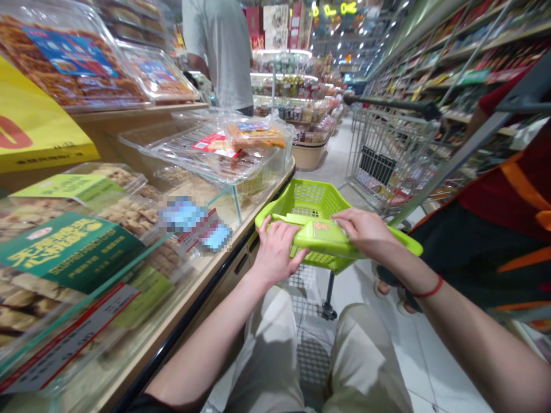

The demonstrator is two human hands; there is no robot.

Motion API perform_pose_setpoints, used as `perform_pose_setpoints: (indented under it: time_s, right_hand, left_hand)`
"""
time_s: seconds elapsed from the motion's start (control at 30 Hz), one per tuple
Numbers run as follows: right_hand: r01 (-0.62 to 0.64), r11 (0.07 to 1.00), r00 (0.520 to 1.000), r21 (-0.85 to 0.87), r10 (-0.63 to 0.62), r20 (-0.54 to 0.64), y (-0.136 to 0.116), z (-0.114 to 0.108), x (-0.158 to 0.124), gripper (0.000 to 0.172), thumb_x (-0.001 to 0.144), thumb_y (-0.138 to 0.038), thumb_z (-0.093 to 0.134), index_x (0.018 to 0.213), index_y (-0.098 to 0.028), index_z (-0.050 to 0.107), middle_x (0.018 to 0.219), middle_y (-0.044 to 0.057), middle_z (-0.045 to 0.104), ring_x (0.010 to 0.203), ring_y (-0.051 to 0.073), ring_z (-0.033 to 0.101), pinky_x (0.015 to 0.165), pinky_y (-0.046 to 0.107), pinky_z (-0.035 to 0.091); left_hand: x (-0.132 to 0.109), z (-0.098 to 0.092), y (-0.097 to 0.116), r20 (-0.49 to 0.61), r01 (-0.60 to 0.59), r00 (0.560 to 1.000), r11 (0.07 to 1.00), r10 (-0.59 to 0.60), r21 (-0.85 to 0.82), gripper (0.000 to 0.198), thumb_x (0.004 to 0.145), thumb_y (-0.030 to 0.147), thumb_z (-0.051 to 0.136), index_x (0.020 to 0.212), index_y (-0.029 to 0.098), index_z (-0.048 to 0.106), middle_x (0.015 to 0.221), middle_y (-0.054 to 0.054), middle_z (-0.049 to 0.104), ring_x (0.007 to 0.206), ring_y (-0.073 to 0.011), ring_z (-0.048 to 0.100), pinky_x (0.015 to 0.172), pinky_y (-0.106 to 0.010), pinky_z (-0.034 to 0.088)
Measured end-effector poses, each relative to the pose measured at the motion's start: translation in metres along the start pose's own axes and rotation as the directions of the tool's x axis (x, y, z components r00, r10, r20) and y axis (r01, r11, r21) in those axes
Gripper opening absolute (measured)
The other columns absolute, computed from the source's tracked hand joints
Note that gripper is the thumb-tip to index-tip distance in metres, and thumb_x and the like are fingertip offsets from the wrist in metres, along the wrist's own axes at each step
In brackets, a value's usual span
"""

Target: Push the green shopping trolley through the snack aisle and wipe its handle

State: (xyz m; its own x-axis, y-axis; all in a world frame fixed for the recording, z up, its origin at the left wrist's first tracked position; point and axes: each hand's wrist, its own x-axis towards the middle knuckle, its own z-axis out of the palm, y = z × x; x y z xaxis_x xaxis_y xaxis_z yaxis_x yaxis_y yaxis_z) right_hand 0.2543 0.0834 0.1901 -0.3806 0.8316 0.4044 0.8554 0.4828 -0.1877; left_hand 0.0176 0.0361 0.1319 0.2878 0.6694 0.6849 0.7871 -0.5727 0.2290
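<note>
A lime-green plastic shopping cart (310, 191) with slotted walls and a castor leg stands right in front of my legs. The fingers of my left hand (279, 248) curl over the left part of its green handle (321, 234), with the thumb below. On the right part of that handle my right hand (364, 229) is closed, a red string around its wrist. Little of the cart's inside shows behind the handle; I cannot make out any goods in it.
Along my left runs a display counter (241, 244) with packaged snacks (73, 246) and clear trays (206, 146). A metal trolley (387, 152) stands ahead on the right. Close on my right is a person in a dark apron (482, 229); another in grey (228, 57) stands ahead left.
</note>
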Motion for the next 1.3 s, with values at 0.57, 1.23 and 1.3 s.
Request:
perform_pose_setpoints:
  time_s: [0.57,1.23,1.3]
  right_hand:
    - [0.131,0.991,0.985,-0.005,-0.13,-0.113,-0.024,0.01,-0.02,0.032,0.097,-0.019,0.046,0.113,-0.019,0.073,0.12,0.011,0.072,0.106,0.022,0.07,0.093,0.035,0.057]
    - [0.243,0.968,0.961,-0.069,-0.25,-0.121,-0.066,0.019,-0.027,0.036,0.093,-0.006,0.043,0.119,-0.013,0.066,0.125,0.015,0.068,0.113,0.023,0.065,0.095,0.037,0.055]
    - [0.153,0.986,0.987,-0.059,-0.156,-0.044,-0.064,0.017,-0.004,0.032,0.094,-0.011,0.045,0.114,-0.016,0.069,0.119,0.013,0.07,0.103,0.021,0.069,0.089,0.031,0.055]
  left_hand:
    - [0.0,-0.001,-0.003,0.012,-0.012,1.0,1.0,0.012,-0.011,0.038,0.09,0.044,0.061,0.119,0.019,0.056,0.107,-0.007,0.064,0.112,-0.0262,0.054,0.118,-0.052,0.018]
    - [0.0,-0.003,-0.003,-0.005,-0.013,1.0,1.0,0.013,-0.014,0.037,0.088,0.041,0.064,0.117,0.02,0.056,0.108,-0.007,0.066,0.111,-0.0253,0.055,0.117,-0.052,0.02]
    - [0.0,-0.002,-0.003,-0.004,-0.009,1.0,1.0,0.009,-0.011,0.038,0.087,0.042,0.065,0.118,0.019,0.057,0.108,-0.007,0.066,0.111,-0.0252,0.055,0.117,-0.052,0.02]
